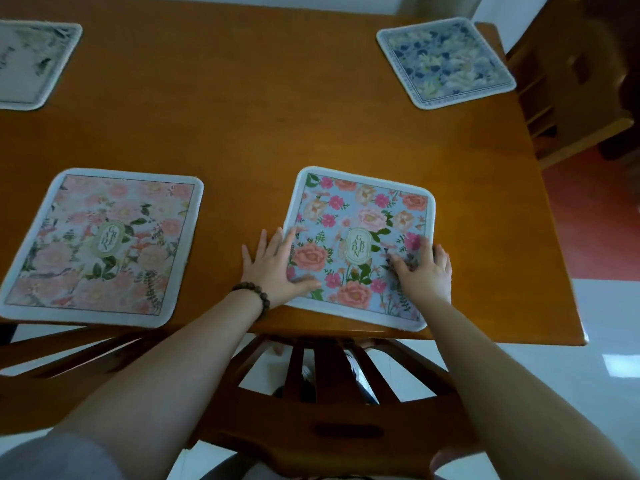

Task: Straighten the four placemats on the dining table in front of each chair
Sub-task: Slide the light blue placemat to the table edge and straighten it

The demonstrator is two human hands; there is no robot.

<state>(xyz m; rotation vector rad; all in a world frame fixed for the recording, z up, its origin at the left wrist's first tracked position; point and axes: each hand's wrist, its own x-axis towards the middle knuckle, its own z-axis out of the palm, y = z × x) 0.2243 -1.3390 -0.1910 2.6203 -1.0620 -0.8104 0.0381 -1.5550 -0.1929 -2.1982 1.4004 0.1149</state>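
A blue floral placemat [363, 216] lies near the table's front edge, turned slightly askew. My left hand [273, 268] rests flat on its left edge, fingers spread, partly on the wood. My right hand [424, 271] presses flat on its right side. A pink floral placemat [100, 247] lies to the left by the front edge. At the far right lies a dark blue floral placemat [445, 62], rotated like a diamond. A pale grey placemat [27, 64] is at the far left, cut off by the frame.
The wooden dining table [259, 116] fills the view. A wooden chair back [329, 403] stands right below my arms at the front edge. Another chair [571, 81] is at the right end, and a third chair back [52, 358] at the lower left.
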